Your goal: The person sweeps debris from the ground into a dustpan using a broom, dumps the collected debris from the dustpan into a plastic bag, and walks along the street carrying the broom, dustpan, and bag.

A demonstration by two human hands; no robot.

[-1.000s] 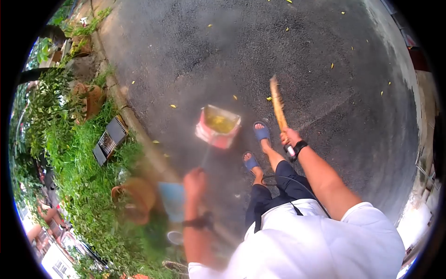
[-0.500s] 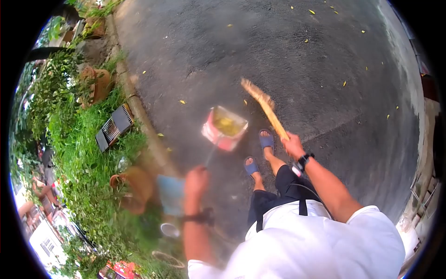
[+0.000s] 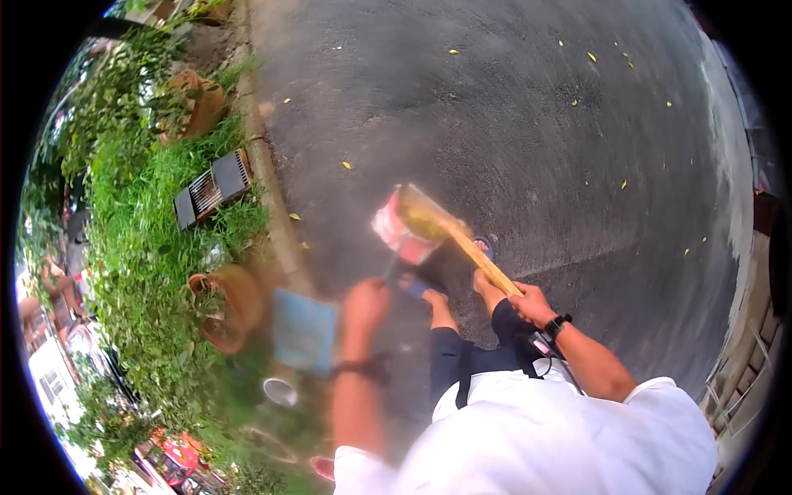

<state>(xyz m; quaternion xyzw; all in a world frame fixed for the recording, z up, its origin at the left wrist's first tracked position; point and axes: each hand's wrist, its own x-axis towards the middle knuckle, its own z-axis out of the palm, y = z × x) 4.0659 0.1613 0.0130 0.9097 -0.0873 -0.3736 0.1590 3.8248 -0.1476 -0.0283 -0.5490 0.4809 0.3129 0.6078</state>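
Observation:
My left hand [image 3: 365,309] is closed on the thin handle of a red and white dustpan-like container [image 3: 398,231], blurred, which holds yellow leaves. The container hangs over the dark pavement in front of my feet. My right hand [image 3: 532,304] is closed round the pale handle of a short broom [image 3: 483,258]. The broom's far end reaches into the container's opening, over the leaves; its tip is blurred.
Grass and plants line the left behind a curb [image 3: 268,181], with clay pots [image 3: 235,307], a dark slatted grate [image 3: 213,190], a light blue square [image 3: 304,332] and a white round object [image 3: 280,392]. Yellow leaves dot the pavement [image 3: 528,140]. A wall edge [image 3: 738,247] runs along the right.
The broom has come down and left, so that its far end now meets the container. My feet have shifted, and the view has moved along the pavement.

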